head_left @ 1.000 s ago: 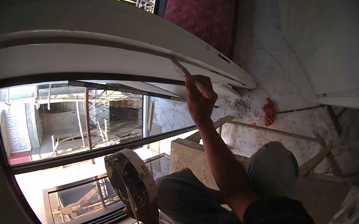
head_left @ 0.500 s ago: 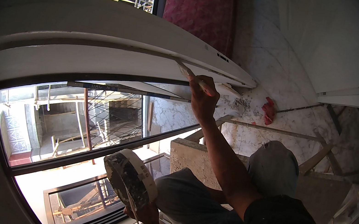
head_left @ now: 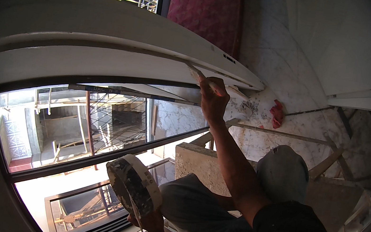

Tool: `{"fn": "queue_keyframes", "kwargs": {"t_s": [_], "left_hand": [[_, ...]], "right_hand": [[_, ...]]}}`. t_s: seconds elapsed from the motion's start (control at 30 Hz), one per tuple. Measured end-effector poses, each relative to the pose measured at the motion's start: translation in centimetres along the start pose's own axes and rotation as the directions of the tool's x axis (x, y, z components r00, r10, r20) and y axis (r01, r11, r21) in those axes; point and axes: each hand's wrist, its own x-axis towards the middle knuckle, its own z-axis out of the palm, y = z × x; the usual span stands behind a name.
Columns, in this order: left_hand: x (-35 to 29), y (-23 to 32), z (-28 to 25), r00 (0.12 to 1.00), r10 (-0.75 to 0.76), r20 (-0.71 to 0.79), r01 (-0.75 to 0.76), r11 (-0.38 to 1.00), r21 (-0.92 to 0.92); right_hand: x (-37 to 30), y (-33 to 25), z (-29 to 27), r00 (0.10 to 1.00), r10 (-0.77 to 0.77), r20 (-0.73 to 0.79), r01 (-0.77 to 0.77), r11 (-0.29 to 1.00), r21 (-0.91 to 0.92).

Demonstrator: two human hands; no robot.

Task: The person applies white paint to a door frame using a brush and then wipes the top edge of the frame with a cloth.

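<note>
A: Right hand [head_left: 215, 99]?

B: Raised, fingers pinching the handle of a pale brush [head_left: 197, 74]. The brush tip lies at the dark groove [head_left: 123, 49] along the white ledge [head_left: 113, 23]; contact or a slight gap, cannot be told.

A: Left hand [head_left: 150, 220]?

B: Low, curled at the lower end of a round tub [head_left: 137, 181]; some fingers hidden behind it. Tub tilted, its pale side toward the knee, its other face smeared dark.

A: Writing?

B: Pale capitals on a dark strip [head_left: 103, 90] across the upper part of the window [head_left: 98, 122]. Marks on the tub's side, too faint to read. A short row of dark marks on the ledge, too small to read.

A: Around the person?

B: A rough slab [head_left: 199, 165] just beyond the left knee. Red cloth [head_left: 277, 114], crumpled, on the veined floor [head_left: 251, 142], right of the raised hand. Maroon pad [head_left: 206, 11] beyond the ledge.
</note>
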Motion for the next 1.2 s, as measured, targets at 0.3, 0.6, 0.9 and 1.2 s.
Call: {"fn": "queue_keyframes", "kwargs": {"t_s": [0.3, 0.6, 0.9, 1.2], "left_hand": [[0.2, -0.3, -0.2, 1.000, -0.002, -0.002, 0.002, 1.000, -0.010], [0.1, -0.5, -0.3, 1.000, -0.006, -0.008, 0.005, 1.000, -0.025], [0.1, -0.6, -0.3, 1.000, -0.017, -0.004, 0.017, 0.999, -0.037], [0.2, -0.7, -0.9, 0.999, -0.025, -0.022, 0.023, 0.997, -0.067]], "right_hand": [[0.5, 0.9, -0.3, 0.996, 0.088, -0.022, -0.088, 0.996, -0.006], [1.0, 1.8, -0.7, 0.999, 0.011, -0.044, -0.014, 0.997, -0.072], [1.2, 1.3, -0.7, 0.999, -0.006, -0.042, 0.005, 0.999, -0.042], [-1.8, -4.4, 2.3, 0.993, -0.082, 0.082, 0.066, 0.980, 0.187]]}}
